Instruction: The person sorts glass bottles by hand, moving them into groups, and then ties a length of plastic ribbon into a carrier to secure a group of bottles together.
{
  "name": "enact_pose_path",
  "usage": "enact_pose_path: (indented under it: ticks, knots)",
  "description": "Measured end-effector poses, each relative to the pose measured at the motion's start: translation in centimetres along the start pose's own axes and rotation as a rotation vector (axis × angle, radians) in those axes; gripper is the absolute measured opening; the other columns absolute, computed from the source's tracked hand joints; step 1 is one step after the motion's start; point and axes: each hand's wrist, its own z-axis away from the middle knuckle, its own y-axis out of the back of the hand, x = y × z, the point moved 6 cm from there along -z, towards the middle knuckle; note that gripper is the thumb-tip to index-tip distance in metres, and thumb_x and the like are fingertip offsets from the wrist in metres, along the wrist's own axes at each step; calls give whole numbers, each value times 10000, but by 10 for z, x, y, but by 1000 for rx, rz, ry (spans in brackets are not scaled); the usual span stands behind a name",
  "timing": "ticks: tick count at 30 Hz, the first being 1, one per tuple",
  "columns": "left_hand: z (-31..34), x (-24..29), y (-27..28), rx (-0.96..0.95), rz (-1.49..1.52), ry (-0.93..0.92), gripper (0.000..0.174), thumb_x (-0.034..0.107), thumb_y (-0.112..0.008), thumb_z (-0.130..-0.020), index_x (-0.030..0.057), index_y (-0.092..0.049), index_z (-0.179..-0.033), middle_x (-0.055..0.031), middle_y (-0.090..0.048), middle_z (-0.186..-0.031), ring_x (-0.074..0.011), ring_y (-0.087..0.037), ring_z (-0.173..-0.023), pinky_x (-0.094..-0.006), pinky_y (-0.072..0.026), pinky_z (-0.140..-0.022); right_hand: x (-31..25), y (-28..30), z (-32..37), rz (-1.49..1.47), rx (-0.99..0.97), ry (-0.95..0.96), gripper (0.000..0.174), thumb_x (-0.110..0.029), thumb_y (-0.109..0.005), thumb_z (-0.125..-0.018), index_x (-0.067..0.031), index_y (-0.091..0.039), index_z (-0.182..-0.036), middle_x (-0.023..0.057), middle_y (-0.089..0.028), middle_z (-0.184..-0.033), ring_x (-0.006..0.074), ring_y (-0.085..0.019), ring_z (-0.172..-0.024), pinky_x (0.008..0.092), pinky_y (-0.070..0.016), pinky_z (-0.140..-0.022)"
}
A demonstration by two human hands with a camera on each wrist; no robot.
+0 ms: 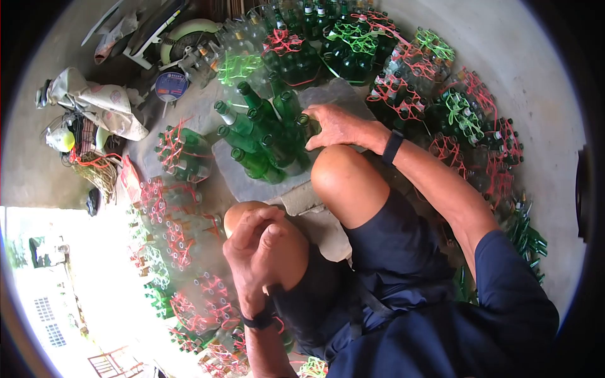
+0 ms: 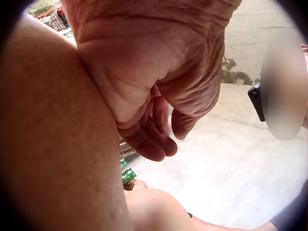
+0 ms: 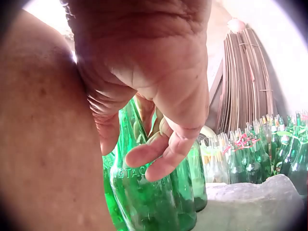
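A cluster of upright green glass bottles (image 1: 265,142) stands tightly together on a grey stone slab (image 1: 236,179) in front of the knees. At the cluster's right side my right hand (image 1: 340,126) has thumb and fingers curled about the outermost green bottle (image 1: 307,128). Up close in the right wrist view, raised lettering shows on a green bottle (image 3: 139,192) below the fingers (image 3: 163,156). My left hand (image 1: 255,242) lies over the left knee, its fingers loosely bent and holding nothing. The left wrist view shows that hand (image 2: 154,82) beside bare skin of the leg.
Bundles of bottles tied with red and green string (image 1: 353,41) line the back and right wall. More tied bottles (image 1: 179,233) stand at the left, near a bright doorway. A fan (image 1: 186,38) and a cloth sack (image 1: 94,101) are at the back left. Flat brown stacked sheets (image 3: 248,82) lean upright.
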Motion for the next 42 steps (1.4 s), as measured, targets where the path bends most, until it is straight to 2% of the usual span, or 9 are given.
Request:
enact_pose_path:
  ticks: [7,9,17,21,23,31,36,38,42]
  knots:
    - [3,6,-1,70,-63,42,229,69,-659,-947,-51,-694,-1139,-108,-723,-996,-157,-688,-833,-278,-545,-801,-1,10,13,-48,69,89,638,-324,-843,-691,13,-631,-1189,213,-629,-1127,372,-635,-1004,449,-505,-892]
    - [-5,18,-6,-17,-254,-131,225,90,-606,-968,-48,-697,-1122,-75,-700,-1046,-129,-636,-865,-268,-531,-772,-3,23,28,-69,87,67,532,-292,-807,-763,20,-627,-1155,201,-634,-1122,321,-673,-881,425,-524,-827]
    - [-2,11,-6,74,-25,58,301,191,-633,-1000,-44,-678,-1183,-83,-690,-1077,-126,-608,-955,-256,-487,-848,8,57,187,-218,227,-88,286,-105,-711,-888,19,-627,-1132,175,-691,-1046,261,-698,-799,366,-575,-736]
    - [-22,10,6,-13,-251,-28,331,220,-647,-999,-45,-669,-1196,-93,-689,-1088,-128,-608,-943,-269,-490,-858,10,85,308,-379,103,-425,241,-156,-657,-978,22,-638,-1139,94,-701,-966,137,-686,-841,278,-552,-728]
    - [-35,-1,10,-35,-203,125,365,222,-648,-974,-56,-641,-1209,-83,-673,-1076,-182,-635,-960,-304,-509,-875,7,103,364,-436,185,-548,239,-165,-655,-986,23,-651,-1134,62,-695,-930,105,-672,-799,260,-541,-701]
    - [-62,-34,-1,-472,-880,-156,342,193,-670,-889,-45,-674,-1135,-153,-683,-1065,-302,-635,-1000,-397,-500,-913,-6,144,559,-496,545,-1086,158,-158,-652,-971,-10,-693,-1011,50,-709,-863,95,-670,-700,240,-558,-641]
    - [-60,-38,-1,-517,-920,-266,326,196,-659,-941,-37,-655,-1168,-130,-655,-1008,-263,-624,-949,-382,-489,-891,15,58,676,-540,315,-1511,139,-166,-648,-917,-44,-710,-897,49,-709,-793,103,-694,-706,246,-582,-620]
    - [-61,-39,2,-503,-913,-253,361,230,-675,-937,-32,-654,-1185,-135,-665,-1043,-263,-630,-979,-381,-485,-913,28,14,712,-423,232,-1738,125,-142,-656,-856,-28,-708,-856,93,-720,-781,192,-716,-719,300,-586,-644]
    - [-60,-40,2,-489,-903,-165,372,226,-681,-942,-31,-650,-1210,-141,-675,-1090,-255,-634,-1032,-369,-484,-947,67,-58,746,108,117,-1435,175,-127,-676,-803,-14,-706,-933,160,-727,-843,337,-714,-818,401,-580,-747]
